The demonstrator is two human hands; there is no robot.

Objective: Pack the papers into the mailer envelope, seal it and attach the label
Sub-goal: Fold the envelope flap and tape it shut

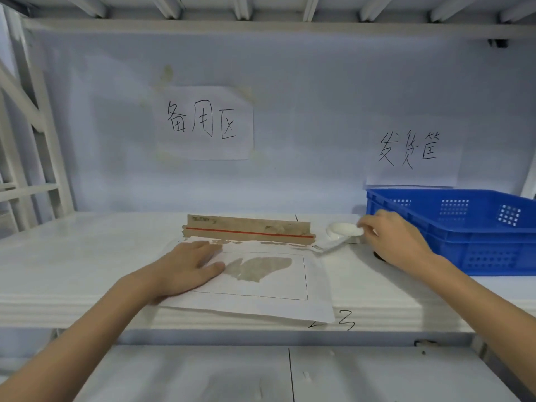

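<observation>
Soft even light, wide-angle edge distortion

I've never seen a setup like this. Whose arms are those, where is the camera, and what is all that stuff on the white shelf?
There is no machine here: a person wears a camera on the head, looking down at their own bare arms. The left hand presses flat on a white mailer envelope lying on the white shelf; its brown flap with a red strip stands open. The right hand pinches a white strip, apparently peeled backing, beside a small white roll. A blue crate sits at the right. Two handwritten paper signs hang on the back wall.
</observation>
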